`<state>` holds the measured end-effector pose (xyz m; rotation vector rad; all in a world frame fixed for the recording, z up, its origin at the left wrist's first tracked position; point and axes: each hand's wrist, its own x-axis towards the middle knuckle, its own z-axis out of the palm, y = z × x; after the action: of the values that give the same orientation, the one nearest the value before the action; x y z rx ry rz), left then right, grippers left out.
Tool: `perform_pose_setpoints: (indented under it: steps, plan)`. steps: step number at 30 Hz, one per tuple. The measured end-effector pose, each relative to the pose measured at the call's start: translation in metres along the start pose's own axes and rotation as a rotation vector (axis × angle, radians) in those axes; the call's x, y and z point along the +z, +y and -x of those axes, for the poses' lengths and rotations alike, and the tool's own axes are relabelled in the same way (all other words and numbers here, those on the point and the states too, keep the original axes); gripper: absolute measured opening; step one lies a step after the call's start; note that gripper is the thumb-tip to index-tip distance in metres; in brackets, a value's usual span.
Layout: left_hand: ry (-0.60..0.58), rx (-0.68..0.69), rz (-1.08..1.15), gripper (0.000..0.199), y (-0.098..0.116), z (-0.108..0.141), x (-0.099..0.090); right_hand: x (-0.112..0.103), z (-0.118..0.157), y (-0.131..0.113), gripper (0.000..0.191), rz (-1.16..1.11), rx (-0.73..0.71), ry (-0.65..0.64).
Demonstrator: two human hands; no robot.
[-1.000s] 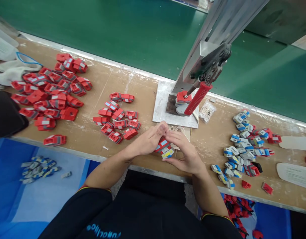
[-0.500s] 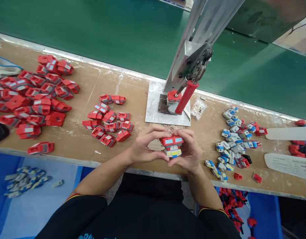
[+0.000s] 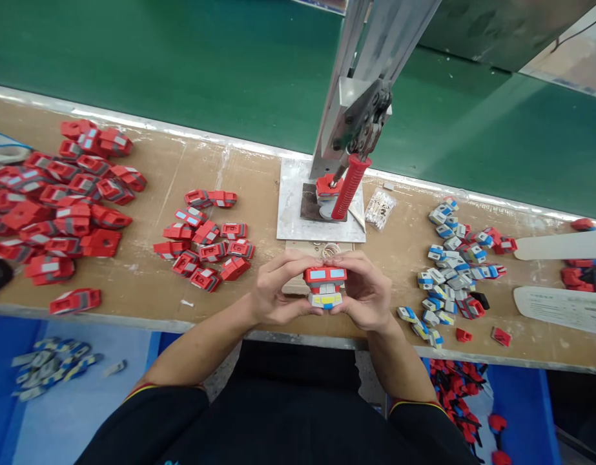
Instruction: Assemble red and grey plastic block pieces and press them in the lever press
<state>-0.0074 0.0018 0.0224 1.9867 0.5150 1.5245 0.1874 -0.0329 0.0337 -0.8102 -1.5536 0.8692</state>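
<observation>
Between both hands, near the table's front edge, is a toy robot torso. It has a red top with two light-blue windows, a grey middle and a whitish lower part with yellow and blue patches. My left hand pinches it from the left, thumb at the bottom and fingers along the top. My right hand grips the other side the same way. Just beyond my fingers stands a lever press with a red handle. Another red toy part sits under its plunger.
Red-and-grey toy parts lie in a large pile at left and a smaller group nearer the middle. White, blue and yellow parts are heaped at right. A bag of cotton swabs lies beside the press. Blue bins stand below the table.
The torso has turned slightly so its front sits more level. Both hands keep their hold on it. The camera view has shifted a little; the press handle has not moved.
</observation>
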Motion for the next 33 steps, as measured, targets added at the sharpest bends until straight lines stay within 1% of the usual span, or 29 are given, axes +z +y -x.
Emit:
perform_pose_setpoints:
  steps: [4,7,10,12,14,15,17,19,20,21,22,24,25,27,29,30,32,33]
  plan:
    - [0.002,0.049,-0.065,0.06,0.003,0.0,-0.002,-0.003,0.0,-0.003,0.057,-0.032,0.01,-0.022]
    - [0.015,0.091,-0.108,0.062,0.003,0.001,-0.002,-0.005,0.002,-0.002,0.055,-0.07,0.067,-0.045]
    - [0.031,0.1,-0.121,0.061,0.001,0.003,0.001,-0.001,0.004,0.004,0.053,-0.112,0.135,-0.046]
    - [0.042,0.091,-0.108,0.059,-0.001,0.003,0.003,0.002,0.003,0.011,0.054,-0.157,0.14,-0.039]
    - [0.032,0.076,-0.091,0.054,-0.003,0.0,-0.002,0.0,0.001,0.016,0.056,-0.17,0.13,-0.039]
    - [0.009,0.064,-0.087,0.052,-0.003,-0.003,-0.008,-0.005,-0.001,0.016,0.057,-0.15,0.121,-0.029]
    - [-0.083,0.026,-0.112,0.049,-0.002,-0.013,-0.026,-0.02,-0.007,0.015,0.054,-0.059,0.072,0.052]
    - [-0.233,-0.013,-0.21,0.047,-0.001,-0.026,-0.048,-0.04,-0.018,0.011,0.043,0.068,0.017,0.126]
    - [-0.324,-0.021,-0.285,0.045,-0.002,-0.035,-0.058,-0.049,-0.025,0.009,0.039,0.135,0.007,0.117]
    - [-0.426,-0.025,-0.366,0.042,-0.004,-0.044,-0.065,-0.055,-0.032,0.008,0.037,0.199,0.017,0.07]
    - [-0.535,-0.025,-0.437,0.04,-0.007,-0.053,-0.069,-0.06,-0.041,0.007,0.037,0.251,0.044,-0.006]
    - [-0.712,-0.038,-0.531,0.037,-0.018,-0.074,-0.069,-0.06,-0.058,0.009,0.039,0.286,0.104,-0.184]
    - [-0.779,-0.057,-0.565,0.037,-0.024,-0.085,-0.066,-0.058,-0.065,0.011,0.041,0.273,0.122,-0.253]
    - [-0.875,-0.119,-0.622,0.038,-0.035,-0.102,-0.056,-0.054,-0.074,0.011,0.045,0.223,0.132,-0.346]
    - [-0.944,-0.185,-0.642,0.039,-0.043,-0.114,-0.049,-0.054,-0.074,0.005,0.046,0.141,0.099,-0.387]
    - [-0.966,-0.208,-0.638,0.039,-0.045,-0.117,-0.047,-0.056,-0.074,-0.002,0.045,0.078,0.069,-0.392]
    - [-0.984,-0.226,-0.622,0.039,-0.047,-0.119,-0.046,-0.06,-0.077,-0.024,0.048,-0.063,-0.01,-0.368]
    - [-0.982,-0.229,-0.619,0.039,-0.047,-0.119,-0.047,-0.061,-0.084,-0.038,0.054,-0.109,-0.038,-0.33]
